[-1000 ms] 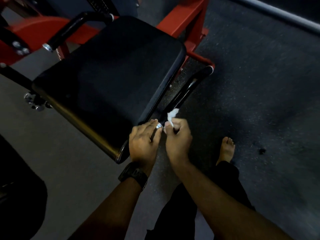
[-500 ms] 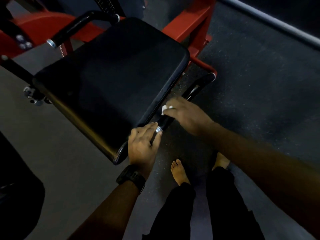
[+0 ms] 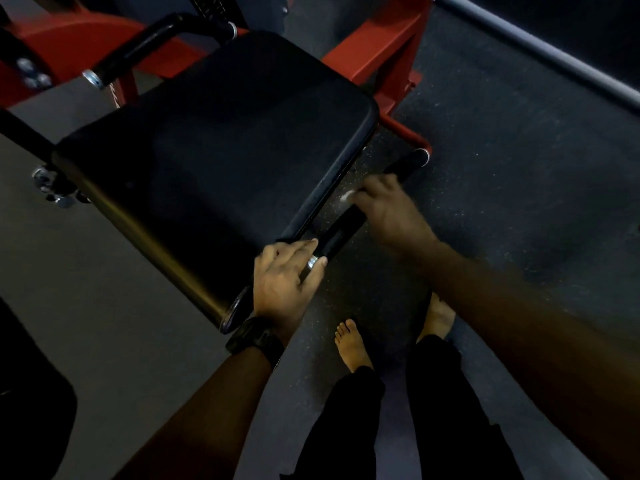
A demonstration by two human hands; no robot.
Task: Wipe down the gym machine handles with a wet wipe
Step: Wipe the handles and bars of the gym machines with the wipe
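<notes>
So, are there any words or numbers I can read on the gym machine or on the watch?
No text here can be read.
Red frame: faint white marks, too blurred to read.
Watch: dark, nothing readable.
Seat pad, handle and wet wipe: no writing shows.

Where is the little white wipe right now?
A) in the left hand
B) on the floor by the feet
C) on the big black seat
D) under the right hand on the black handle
D: the small white wet wipe peeks out from under the right hand on the black padded handle.
</notes>
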